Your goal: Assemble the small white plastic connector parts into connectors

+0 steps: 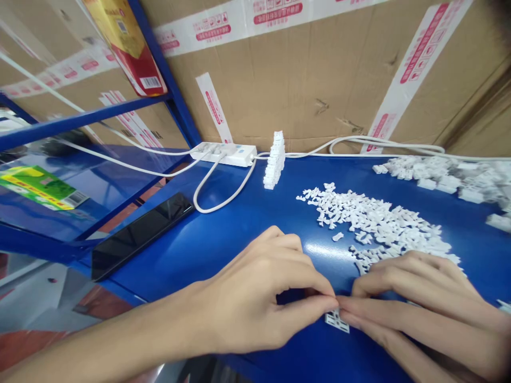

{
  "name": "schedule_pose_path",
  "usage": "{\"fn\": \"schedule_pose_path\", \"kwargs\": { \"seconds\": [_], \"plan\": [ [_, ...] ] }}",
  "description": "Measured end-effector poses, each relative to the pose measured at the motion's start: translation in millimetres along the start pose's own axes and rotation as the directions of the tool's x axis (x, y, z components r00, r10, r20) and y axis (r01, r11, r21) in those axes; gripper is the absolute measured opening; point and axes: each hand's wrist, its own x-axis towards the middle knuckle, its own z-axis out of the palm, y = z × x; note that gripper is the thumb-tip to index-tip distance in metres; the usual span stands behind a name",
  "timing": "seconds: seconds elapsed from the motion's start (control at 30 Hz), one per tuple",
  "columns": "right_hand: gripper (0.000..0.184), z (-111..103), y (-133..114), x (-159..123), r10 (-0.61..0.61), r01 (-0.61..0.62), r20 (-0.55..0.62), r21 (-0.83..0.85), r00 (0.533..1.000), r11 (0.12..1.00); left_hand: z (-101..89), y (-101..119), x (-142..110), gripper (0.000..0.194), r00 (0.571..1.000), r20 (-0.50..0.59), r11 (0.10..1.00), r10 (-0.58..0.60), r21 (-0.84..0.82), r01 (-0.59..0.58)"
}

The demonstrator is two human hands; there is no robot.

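Note:
Thumb and index finger of my left hand (271,290) are pinched together at the top edge of a small white slotted plastic piece (337,322). My right hand (419,308) meets it there, its fingertips closed on the same piece from the right. The fingers cover the upper part of the piece, and whether a smaller part is between the fingertips is hidden. Just beyond my right hand lies a loose pile of small white plastic parts (383,221), and a single part (337,236) lies apart from it.
Behind stand a row of stacked white pieces (274,160) and a white power strip (225,153) with cables. Larger white plastic blocks (443,175) are heaped at the back right. A black phone (141,234) lies left, near the blue shelf frame (175,114). Cardboard boxes (311,80) wall the back.

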Motion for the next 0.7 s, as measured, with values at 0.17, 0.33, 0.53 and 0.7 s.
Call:
{"fn": "schedule_pose_path", "kwargs": {
  "seconds": [0.17, 0.33, 0.53, 0.7],
  "plan": [
    [0.014, -0.8, -0.8, -0.1, -0.020, 0.020, 0.011, 0.004, 1.000, 1.000, 1.1, -1.6, -0.2, 0.014, 0.999, -0.033, 1.000, 0.026, -0.015, -0.026],
    [0.019, 0.7, 0.2, -1.1, -0.061, 0.060, 0.013, 0.035, 0.998, 0.998, 1.6, -3.3, -0.4, 0.013, 0.996, -0.043, 0.996, 0.078, -0.032, -0.080],
    [0.019, 1.9, 5.0, -1.7, -0.110, 0.110, 0.016, 0.012, 0.994, 0.994, 1.7, -4.3, -0.9, 0.010, 0.993, -0.039, 0.993, 0.115, 0.012, -0.114],
    [0.020, 5.4, 4.6, -1.3, -0.157, 0.156, -0.018, -0.053, 0.987, 0.986, 0.8, -3.8, 0.0, 0.009, 0.988, -0.047, 0.989, 0.145, 0.018, -0.145]
  ]
}}
